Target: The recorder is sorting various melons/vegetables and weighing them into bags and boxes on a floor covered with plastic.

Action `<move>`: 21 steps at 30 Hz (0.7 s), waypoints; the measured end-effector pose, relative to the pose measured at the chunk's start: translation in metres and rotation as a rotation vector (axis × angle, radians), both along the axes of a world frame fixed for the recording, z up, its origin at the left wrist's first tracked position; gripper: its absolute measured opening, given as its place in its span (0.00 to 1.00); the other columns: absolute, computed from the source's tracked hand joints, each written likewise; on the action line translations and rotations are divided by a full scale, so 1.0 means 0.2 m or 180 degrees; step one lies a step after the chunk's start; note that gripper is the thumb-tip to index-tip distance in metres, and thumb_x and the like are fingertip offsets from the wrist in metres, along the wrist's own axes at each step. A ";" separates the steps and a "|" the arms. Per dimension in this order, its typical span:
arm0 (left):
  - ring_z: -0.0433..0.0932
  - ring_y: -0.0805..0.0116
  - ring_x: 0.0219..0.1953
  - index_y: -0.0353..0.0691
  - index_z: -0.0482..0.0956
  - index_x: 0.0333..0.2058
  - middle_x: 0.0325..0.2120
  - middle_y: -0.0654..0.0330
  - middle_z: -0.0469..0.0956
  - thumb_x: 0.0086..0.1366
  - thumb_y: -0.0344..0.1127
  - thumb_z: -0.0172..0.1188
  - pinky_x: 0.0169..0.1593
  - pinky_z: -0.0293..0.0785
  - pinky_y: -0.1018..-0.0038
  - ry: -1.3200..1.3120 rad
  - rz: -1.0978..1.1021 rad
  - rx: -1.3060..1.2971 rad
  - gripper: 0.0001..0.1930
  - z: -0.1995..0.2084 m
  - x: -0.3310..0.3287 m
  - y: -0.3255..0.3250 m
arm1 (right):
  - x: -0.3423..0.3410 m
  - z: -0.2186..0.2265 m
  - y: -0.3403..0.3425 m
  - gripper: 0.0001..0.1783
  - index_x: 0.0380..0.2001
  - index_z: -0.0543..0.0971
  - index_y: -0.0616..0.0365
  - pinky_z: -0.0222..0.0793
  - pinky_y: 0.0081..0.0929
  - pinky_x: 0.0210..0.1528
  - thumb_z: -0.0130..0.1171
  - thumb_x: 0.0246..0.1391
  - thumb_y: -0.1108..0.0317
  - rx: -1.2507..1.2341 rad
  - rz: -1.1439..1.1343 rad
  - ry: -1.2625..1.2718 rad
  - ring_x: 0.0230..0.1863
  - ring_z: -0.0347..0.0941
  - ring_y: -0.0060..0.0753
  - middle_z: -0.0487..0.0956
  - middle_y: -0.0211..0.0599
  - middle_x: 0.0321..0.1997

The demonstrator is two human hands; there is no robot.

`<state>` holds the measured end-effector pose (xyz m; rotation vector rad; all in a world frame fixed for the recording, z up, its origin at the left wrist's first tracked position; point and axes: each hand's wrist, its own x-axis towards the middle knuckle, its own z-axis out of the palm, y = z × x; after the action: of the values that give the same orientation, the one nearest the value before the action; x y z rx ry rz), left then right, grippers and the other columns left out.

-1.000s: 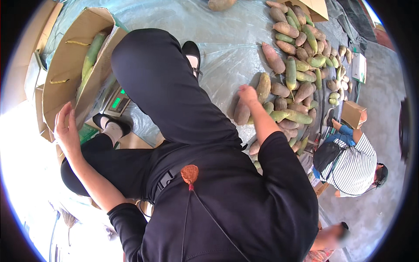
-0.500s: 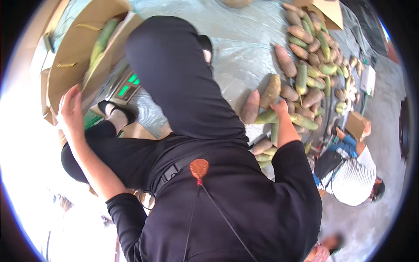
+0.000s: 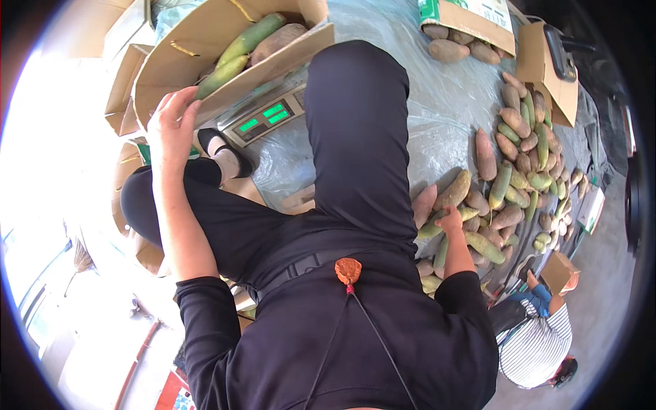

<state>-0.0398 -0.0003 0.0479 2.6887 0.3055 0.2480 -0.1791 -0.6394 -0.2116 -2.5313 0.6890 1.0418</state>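
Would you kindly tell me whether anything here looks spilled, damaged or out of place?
No clear damage stands out. The untidiest spot is around the right hand, where long root vegetables lie loose in an uneven heap, pointing different ways; whether they spilled or were laid there, I cannot tell.

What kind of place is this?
It looks like somewhere vegetables get weighed and boxed, maybe a packing spot or market. There's a big heap of long vegetables on the ground, an open cardboard box with some inside, and a scale with glowing green displays.
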 end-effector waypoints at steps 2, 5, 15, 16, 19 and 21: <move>0.78 0.57 0.40 0.40 0.78 0.41 0.37 0.56 0.78 0.58 0.30 0.58 0.45 0.72 0.69 0.0039 -0.0018 0.0027 0.11 0.02 0.00 -0.02 | 0.05 0.06 0.07 0.36 0.45 0.75 0.58 0.69 0.34 0.50 0.74 0.24 0.73 -0.0056 0.0192 0.0158 0.50 0.74 0.43 0.78 0.43 0.47; 0.78 0.57 0.40 0.40 0.78 0.41 0.37 0.56 0.78 0.57 0.30 0.59 0.45 0.72 0.68 0.0016 -0.0006 0.0040 0.12 0.04 -0.01 -0.01 | 0.11 0.14 0.13 0.34 0.43 0.76 0.57 0.70 0.34 0.49 0.74 0.23 0.74 -0.0193 0.0498 0.0193 0.48 0.74 0.42 0.78 0.43 0.45; 0.78 0.58 0.40 0.39 0.79 0.40 0.36 0.56 0.78 0.57 0.30 0.59 0.43 0.73 0.70 0.0004 0.0042 0.0059 0.11 0.07 -0.02 0.00 | 0.56 0.77 0.29 0.29 0.39 0.77 0.58 0.68 0.35 0.49 0.71 0.24 0.75 -0.0227 0.0594 -0.1671 0.45 0.74 0.44 0.77 0.44 0.42; 0.78 0.57 0.39 0.39 0.79 0.40 0.36 0.56 0.78 0.57 0.30 0.59 0.43 0.73 0.70 0.0033 0.0017 0.0032 0.11 0.07 -0.02 0.00 | 0.64 0.85 0.30 0.29 0.40 0.77 0.58 0.67 0.36 0.50 0.70 0.25 0.75 -0.0104 0.0609 -0.2030 0.45 0.73 0.44 0.76 0.44 0.43; 0.78 0.56 0.37 0.38 0.78 0.41 0.36 0.55 0.78 0.57 0.30 0.59 0.42 0.73 0.68 0.0002 -0.0014 0.0040 0.11 0.06 -0.02 0.02 | 0.90 1.16 0.49 0.29 0.44 0.75 0.61 0.66 0.34 0.52 0.68 0.32 0.78 0.0172 0.0638 -0.2894 0.46 0.71 0.40 0.75 0.41 0.45; 0.77 0.55 0.37 0.38 0.78 0.40 0.35 0.55 0.77 0.57 0.30 0.59 0.41 0.72 0.68 0.0043 -0.0077 -0.0004 0.11 0.06 -0.02 0.02 | 1.08 1.27 0.57 0.28 0.47 0.73 0.61 0.66 0.30 0.51 0.66 0.38 0.79 0.1000 0.0313 -0.3422 0.47 0.71 0.33 0.74 0.38 0.46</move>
<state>-0.0445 0.0047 0.0595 2.6920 0.2769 0.2224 0.0372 -0.5259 0.0429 -2.3643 0.0704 -0.2555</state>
